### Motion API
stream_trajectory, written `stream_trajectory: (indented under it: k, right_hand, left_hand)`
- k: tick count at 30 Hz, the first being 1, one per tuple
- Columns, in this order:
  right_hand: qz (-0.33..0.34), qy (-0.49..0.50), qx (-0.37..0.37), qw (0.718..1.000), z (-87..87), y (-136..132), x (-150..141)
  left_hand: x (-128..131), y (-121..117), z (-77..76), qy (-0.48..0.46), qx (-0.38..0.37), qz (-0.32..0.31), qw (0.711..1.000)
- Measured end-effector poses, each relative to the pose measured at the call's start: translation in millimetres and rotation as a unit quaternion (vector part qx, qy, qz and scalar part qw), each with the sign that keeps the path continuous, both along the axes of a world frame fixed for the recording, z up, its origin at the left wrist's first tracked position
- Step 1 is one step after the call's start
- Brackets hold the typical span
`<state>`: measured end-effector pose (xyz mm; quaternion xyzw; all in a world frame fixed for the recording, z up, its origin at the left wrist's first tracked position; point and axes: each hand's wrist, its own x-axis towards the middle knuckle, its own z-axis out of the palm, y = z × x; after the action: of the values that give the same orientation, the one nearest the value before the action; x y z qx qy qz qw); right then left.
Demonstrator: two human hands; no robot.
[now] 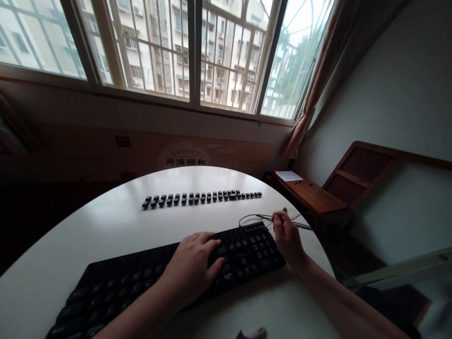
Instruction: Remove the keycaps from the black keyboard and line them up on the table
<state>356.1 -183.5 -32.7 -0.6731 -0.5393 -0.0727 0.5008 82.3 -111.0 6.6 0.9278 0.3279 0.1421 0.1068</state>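
Observation:
A black keyboard [141, 275] lies across the near part of a round white table [106, 226]. My left hand [192, 266] rests flat on its middle, fingers spread over the keys. At the keyboard's far right corner, my right hand [287, 235] is pinched on a thin wire keycap puller [286, 214]. The keyboard's black cable [254, 217] loops on the table just beyond it. A long row of several removed black keycaps [201, 197] lies farther back on the table.
A brown wooden desk [307, 193] with a white sheet of paper [288, 175] stands right of the table. A wooden frame [367, 169] leans on the right wall. Barred windows [190, 52] fill the far wall. A small white and purple object [252, 333] lies at the table's near edge.

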Motion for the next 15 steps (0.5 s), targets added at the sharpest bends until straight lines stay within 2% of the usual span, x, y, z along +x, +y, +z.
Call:
stream_trajectory:
  k: [5,13,15]
  right_hand:
    - [0.006,-0.096,-0.029,0.995,2.1,-3.9,-1.8]
    - [-0.018,0.001,-0.010,1.000,-5.2,0.5,-0.5]
    - [-0.015,-0.001,-0.011,1.000,-6.5,0.3,-0.4]
  left_hand:
    - [-0.5,-1.6,2.2,0.009,-0.002,-0.003,1.000]
    - [-0.2,-1.0,0.7,-0.004,-0.002,-0.002,1.000]
    - [-0.3,-0.8,-0.3,-0.006,0.000,-0.001,1.000]
